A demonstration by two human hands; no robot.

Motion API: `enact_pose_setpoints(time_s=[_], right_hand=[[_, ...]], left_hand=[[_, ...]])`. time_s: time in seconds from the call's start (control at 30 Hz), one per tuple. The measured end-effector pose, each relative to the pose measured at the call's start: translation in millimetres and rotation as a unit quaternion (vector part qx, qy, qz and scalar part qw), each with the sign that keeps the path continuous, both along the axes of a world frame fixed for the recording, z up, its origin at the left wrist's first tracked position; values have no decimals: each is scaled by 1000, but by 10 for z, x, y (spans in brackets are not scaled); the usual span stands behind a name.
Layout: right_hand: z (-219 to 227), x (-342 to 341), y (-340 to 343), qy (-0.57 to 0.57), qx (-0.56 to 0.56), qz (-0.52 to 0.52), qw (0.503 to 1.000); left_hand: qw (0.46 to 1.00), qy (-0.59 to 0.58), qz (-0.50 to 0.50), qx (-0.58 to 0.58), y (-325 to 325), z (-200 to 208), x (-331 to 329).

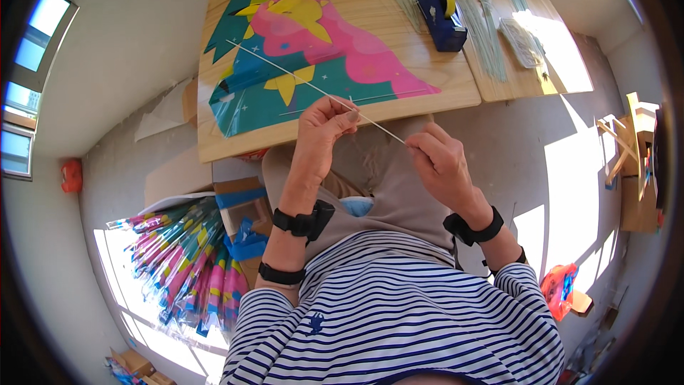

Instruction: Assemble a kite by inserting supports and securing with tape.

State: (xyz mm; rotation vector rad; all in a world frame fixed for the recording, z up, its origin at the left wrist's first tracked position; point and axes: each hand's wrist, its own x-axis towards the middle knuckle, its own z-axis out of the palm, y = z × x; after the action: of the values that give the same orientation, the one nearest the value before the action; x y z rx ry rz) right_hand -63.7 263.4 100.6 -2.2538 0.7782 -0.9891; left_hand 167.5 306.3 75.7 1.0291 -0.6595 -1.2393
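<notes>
A thin pale rod (288, 73) runs slantwise over the table's near edge. My left hand (324, 128) pinches it along its length, between thumb and fingers. Its near end sits in the closed fingers of my right hand (440, 160). Under the rod's far part lies a thin printed sheet (370, 64) in teal, pink and yellow, with star shapes, much like a kite sail. Another slim rod (395, 97) rests along the sheet's near edge, partly behind my left hand.
A blue tape dispenser (443, 18) with yellow tape stands on the wooden table (456, 93). Bundles of thin rods (484, 36) and a clear plastic box (522, 41) lie at the right. Many rolled colourful sheets (185, 257) are heaped by an open cardboard box (246, 217) at lower left.
</notes>
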Motion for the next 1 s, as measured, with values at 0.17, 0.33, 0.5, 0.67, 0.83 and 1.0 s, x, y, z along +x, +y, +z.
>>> enact_pose_setpoints(time_s=[0.17,0.33,0.5,0.67,0.83,1.0], right_hand=[[-3,-92,56,7,59,10,998],[-34,-159,81,-3,128,19,992],[-61,-191,80,-1,134,20,991],[-77,-210,56,-8,131,30,991],[-77,-219,40,-16,151,29,988],[-121,-225,43,-20,179,23,983]], left_hand=[[998,52,43,4,-22,-15,232],[996,58,60,17,-24,-10,332],[996,75,43,26,-40,-2,361],[996,72,21,40,-62,-46,418],[997,57,0,54,-83,-47,440],[997,61,-1,54,-85,-78,445]])
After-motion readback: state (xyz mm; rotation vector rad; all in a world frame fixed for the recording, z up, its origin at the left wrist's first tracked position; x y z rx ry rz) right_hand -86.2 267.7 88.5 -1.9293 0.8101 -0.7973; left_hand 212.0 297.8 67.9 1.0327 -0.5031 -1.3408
